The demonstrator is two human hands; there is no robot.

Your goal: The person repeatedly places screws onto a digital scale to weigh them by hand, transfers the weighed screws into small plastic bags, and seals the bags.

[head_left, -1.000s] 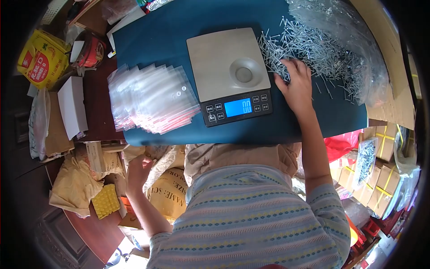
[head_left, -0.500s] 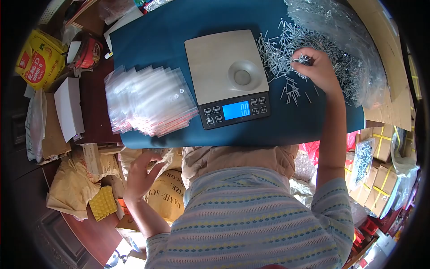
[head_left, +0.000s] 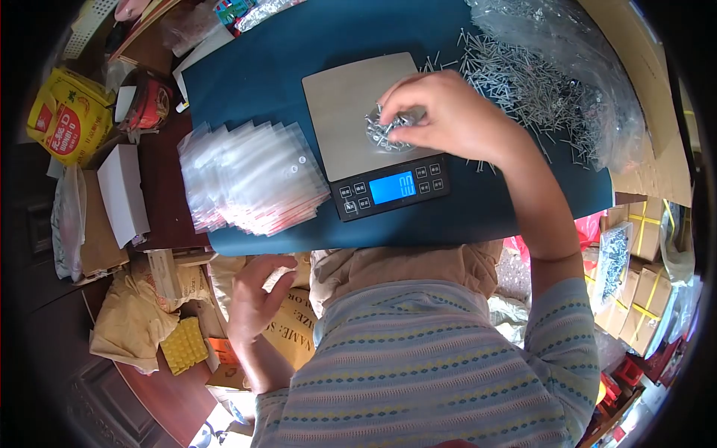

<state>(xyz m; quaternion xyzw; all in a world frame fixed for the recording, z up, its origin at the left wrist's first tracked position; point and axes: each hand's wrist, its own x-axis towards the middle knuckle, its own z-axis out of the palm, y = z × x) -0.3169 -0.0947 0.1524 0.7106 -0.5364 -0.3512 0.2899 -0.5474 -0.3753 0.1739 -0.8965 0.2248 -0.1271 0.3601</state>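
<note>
My right hand (head_left: 448,116) is over the round dish of the digital scale (head_left: 347,112), thumb and fingers apart. A small heap of silver screws (head_left: 381,134) lies in the dish, right at my fingertips. The blue display (head_left: 393,189) reads 0.0. Farther right, a big pile of loose screws (head_left: 515,82) spreads over the dark mat, partly under a clear plastic bag (head_left: 553,33). Below the table's front edge hangs my left hand (head_left: 255,299), fingers apart and nothing in it. Nearest to it on the mat is a fanned stack of clear zip bags (head_left: 250,179).
Cardboard (head_left: 661,127) borders the mat on the right. To the left are a yellow packet (head_left: 67,116), a red packet (head_left: 151,104) and a white box (head_left: 123,194). A brown sack (head_left: 295,328) with printed letters stands below the table, and strapped cartons (head_left: 638,299) are at lower right.
My right hand has moved left from the screw pile to the scale, and screws now lie in its dish, which was bare before. My left hand has shifted slightly right in view.
</note>
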